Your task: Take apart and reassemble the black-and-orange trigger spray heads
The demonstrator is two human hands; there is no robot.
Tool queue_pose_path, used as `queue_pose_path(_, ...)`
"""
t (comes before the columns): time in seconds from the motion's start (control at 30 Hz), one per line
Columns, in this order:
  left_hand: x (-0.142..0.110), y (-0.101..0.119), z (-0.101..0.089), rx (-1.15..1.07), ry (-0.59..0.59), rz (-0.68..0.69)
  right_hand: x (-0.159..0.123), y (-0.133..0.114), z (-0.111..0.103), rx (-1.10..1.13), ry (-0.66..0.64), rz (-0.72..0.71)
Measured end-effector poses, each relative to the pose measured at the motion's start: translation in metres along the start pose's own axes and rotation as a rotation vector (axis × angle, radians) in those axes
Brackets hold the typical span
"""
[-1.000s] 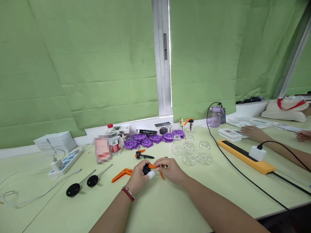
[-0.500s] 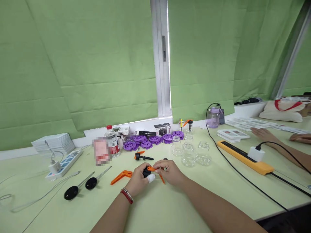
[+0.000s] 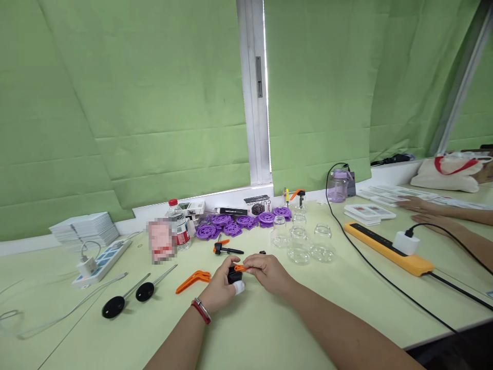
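My left hand (image 3: pixel 220 288), with a red bracelet at the wrist and a white wrap on the thumb tip, is closed around a small black part (image 3: pixel 233 275). My right hand (image 3: pixel 270 273) pinches an orange lever piece (image 3: pixel 241 268) that meets the black part, and both hands hover just above the green table (image 3: pixel 254 329). A loose orange handle (image 3: pixel 192 280) lies just left of my left hand. A black-and-orange clamp (image 3: pixel 226 250) lies a little beyond my hands.
Several clear glass jars (image 3: pixel 300 241) stand right of my hands, purple discs (image 3: pixel 239 222) behind. Two black-handled tools (image 3: pixel 131 298) and a white power strip (image 3: pixel 100 259) lie left. An orange power strip (image 3: pixel 389 249) with cables crosses the right. Another person's hands (image 3: pixel 423 210) rest by cards at far right.
My hands stay together on the black and orange parts, with less of the orange lever now showing. The other person's hands at the far right have shifted across the cards.
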State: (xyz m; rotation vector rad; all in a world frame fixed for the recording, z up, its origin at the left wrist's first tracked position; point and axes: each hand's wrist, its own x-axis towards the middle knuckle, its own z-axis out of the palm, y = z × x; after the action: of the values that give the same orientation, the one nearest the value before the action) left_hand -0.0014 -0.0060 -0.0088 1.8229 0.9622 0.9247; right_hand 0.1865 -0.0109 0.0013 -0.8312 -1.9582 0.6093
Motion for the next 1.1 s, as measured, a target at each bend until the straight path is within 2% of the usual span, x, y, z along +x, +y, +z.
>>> queue_pose_path(0.3, 0.0, -0.003, 0.004, -0.086, -0.104, -0.012, 0.001, -0.006, 0.002, -0.096, -0.038, -0.07)
queue_pose_path(0.67, 0.003, -0.011, 0.006, -0.221, -0.098, 0.005, 0.002, -0.005, 0.005, -0.096, -0.057, -0.095)
queue_pose_path(0.93, 0.0, 0.004, 0.003, -0.4, -0.108, -0.062, 0.0, -0.013, 0.005, -0.06, -0.098, -0.091)
queue_pose_path(1.1, 0.0, 0.01, 0.005, -0.591, -0.062, -0.095, 0.0, -0.016, 0.008, -0.094, -0.12, -0.177)
